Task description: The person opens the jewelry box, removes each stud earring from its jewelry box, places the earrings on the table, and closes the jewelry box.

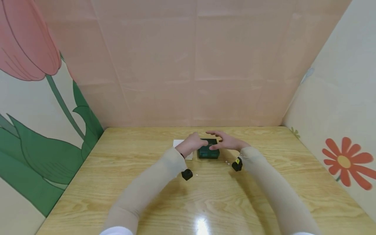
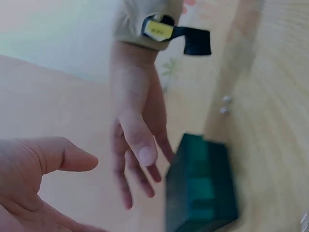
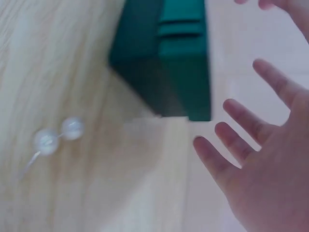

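Observation:
A dark green box [image 1: 208, 154] with a lid sits on the table, closed as far as I can see. My left hand [image 1: 191, 144] is over the box's left side, thumb extended; its fingers are partly hidden in the head view. At the box's right is my right hand [image 1: 230, 142], fingers spread and slightly bent. Neither hand holds anything. In the right wrist view, the fingers [image 3: 241, 121] are apart from the box [image 3: 186, 72]. A pair of pearl-like white beads [image 3: 47, 141], one with a thin pin, lies on the table right of the box.
A flat white card or paper [image 1: 177, 142] lies left of the box, partly under my left hand. A tiny shiny item [image 1: 196, 175] rests nearer to me, too small to identify. Patterned walls bound the wooden table [image 1: 188, 202] at the back and sides.

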The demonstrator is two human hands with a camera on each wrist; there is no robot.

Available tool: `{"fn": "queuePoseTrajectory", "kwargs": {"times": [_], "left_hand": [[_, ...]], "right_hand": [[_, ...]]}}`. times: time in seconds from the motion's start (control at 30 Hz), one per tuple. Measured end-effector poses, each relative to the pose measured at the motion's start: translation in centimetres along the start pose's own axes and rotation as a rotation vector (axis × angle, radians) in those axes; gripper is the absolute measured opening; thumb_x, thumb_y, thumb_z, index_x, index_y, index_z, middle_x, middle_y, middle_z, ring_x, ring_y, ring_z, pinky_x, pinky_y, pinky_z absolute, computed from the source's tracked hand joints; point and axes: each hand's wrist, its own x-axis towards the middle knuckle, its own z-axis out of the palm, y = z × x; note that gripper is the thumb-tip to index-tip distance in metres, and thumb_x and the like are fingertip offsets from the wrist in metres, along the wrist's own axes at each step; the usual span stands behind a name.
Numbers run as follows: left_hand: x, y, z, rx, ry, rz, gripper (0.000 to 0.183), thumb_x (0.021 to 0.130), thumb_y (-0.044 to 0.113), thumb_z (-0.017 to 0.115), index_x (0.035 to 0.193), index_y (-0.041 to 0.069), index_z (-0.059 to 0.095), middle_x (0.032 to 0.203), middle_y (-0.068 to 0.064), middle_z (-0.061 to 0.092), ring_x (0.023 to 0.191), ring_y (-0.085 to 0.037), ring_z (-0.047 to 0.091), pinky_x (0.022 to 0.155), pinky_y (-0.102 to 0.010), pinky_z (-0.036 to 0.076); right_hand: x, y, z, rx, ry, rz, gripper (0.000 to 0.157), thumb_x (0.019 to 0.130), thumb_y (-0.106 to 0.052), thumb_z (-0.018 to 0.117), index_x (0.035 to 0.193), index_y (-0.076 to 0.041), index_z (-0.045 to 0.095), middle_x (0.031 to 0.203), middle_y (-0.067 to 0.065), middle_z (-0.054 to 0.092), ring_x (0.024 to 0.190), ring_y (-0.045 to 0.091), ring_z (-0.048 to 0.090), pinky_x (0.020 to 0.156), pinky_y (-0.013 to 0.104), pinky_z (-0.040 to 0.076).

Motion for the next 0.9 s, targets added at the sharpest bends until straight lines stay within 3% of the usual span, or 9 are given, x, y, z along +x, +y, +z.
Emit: {"fn": "queuePoseTrajectory", "kwargs": {"times": [0.1, 0.2, 0.3, 0.4, 0.53, 0.67, 0.8, 0.9], "left_hand": [[-0.5, 0.2, -1.4, 0.109, 0.081, 0.072, 0.074, 0.092, 0.03, 0.062, 0.151, 0.002, 0.027, 0.153, -0.017, 0.033, 0.134, -0.031, 0.041, 0.104, -0.047, 0.04], [-0.9, 0.3, -2.8, 0.264, 0.183, 0.159, 0.067, 0.091, 0.029, 0.062, 0.147, 0.004, 0.035, 0.148, -0.016, 0.041, 0.131, -0.03, 0.045, 0.102, -0.045, 0.042], [-1.4, 0.4, -4.3, 0.377, 0.281, 0.218, 0.06, 0.091, 0.026, 0.061, 0.144, 0.004, 0.041, 0.144, -0.014, 0.046, 0.117, -0.027, 0.054, 0.097, -0.041, 0.045], [-2.0, 0.4, -5.5, 0.426, 0.361, 0.258, 0.054, 0.092, 0.023, 0.059, 0.141, 0.004, 0.046, 0.14, -0.013, 0.051, 0.088, -0.023, 0.061, 0.084, -0.038, 0.051], [-2.7, -0.2, -6.7, 0.475, 0.487, 0.345, 0.041, 0.093, 0.017, 0.056, 0.133, 0.005, 0.054, 0.12, -0.01, 0.065, 0.056, -0.013, 0.05, 0.056, -0.029, 0.047], [-2.9, -1.4, -7.2, 0.562, 0.625, 0.452, 0.029, 0.093, 0.012, 0.057, 0.12, 0.007, 0.064, 0.087, -0.004, 0.07, 0.046, -0.006, 0.043, 0.042, -0.02, 0.036], [-2.7, -2.7, -7.1, 0.678, 0.724, 0.558, 0.023, 0.092, 0.011, 0.058, 0.113, 0.006, 0.068, 0.072, -0.003, 0.066, 0.045, -0.01, 0.044, 0.041, -0.024, 0.037], [-2.3, -3.7, -6.9, 0.786, 0.768, 0.604, 0.025, 0.091, 0.013, 0.059, 0.113, 0.003, 0.067, 0.08, -0.007, 0.07, 0.059, -0.017, 0.058, 0.058, -0.03, 0.05]], "right_hand": [[0.0, -1.2, -0.3, 0.004, 0.071, -0.035, 0.075, 0.089, -0.038, 0.068, 0.151, -0.021, 0.03, 0.154, 0.014, 0.03, 0.139, 0.041, 0.025, 0.11, 0.063, 0.021], [-0.1, -2.7, -0.6, 0.008, 0.151, -0.084, 0.072, 0.089, -0.036, 0.069, 0.149, -0.018, 0.034, 0.148, 0.015, 0.04, 0.135, 0.037, 0.035, 0.11, 0.061, 0.023], [-0.1, -4.3, -1.0, 0.015, 0.243, -0.123, 0.067, 0.089, -0.032, 0.07, 0.146, -0.017, 0.039, 0.141, 0.013, 0.048, 0.13, 0.034, 0.042, 0.11, 0.058, 0.026], [-0.2, -5.9, -1.3, 0.018, 0.34, -0.154, 0.06, 0.09, -0.028, 0.07, 0.142, -0.016, 0.044, 0.135, 0.012, 0.053, 0.126, 0.034, 0.047, 0.109, 0.055, 0.03], [-0.4, -7.4, -1.5, 0.008, 0.434, -0.177, 0.049, 0.092, -0.025, 0.067, 0.136, -0.012, 0.051, 0.127, 0.012, 0.059, 0.119, 0.031, 0.053, 0.106, 0.05, 0.036], [-0.7, -8.5, -1.2, -0.01, 0.478, -0.143, 0.037, 0.094, -0.025, 0.064, 0.128, -0.011, 0.057, 0.118, 0.009, 0.064, 0.111, 0.026, 0.058, 0.101, 0.047, 0.043], [-1.1, -9.0, -0.5, -0.07, 0.536, -0.11, 0.032, 0.094, -0.022, 0.063, 0.124, -0.011, 0.059, 0.115, 0.008, 0.065, 0.11, 0.028, 0.059, 0.098, 0.048, 0.045], [-1.2, -8.8, 0.1, -0.163, 0.572, -0.107, 0.038, 0.093, -0.02, 0.065, 0.128, -0.01, 0.056, 0.124, 0.009, 0.062, 0.119, 0.031, 0.054, 0.101, 0.051, 0.041]]}}
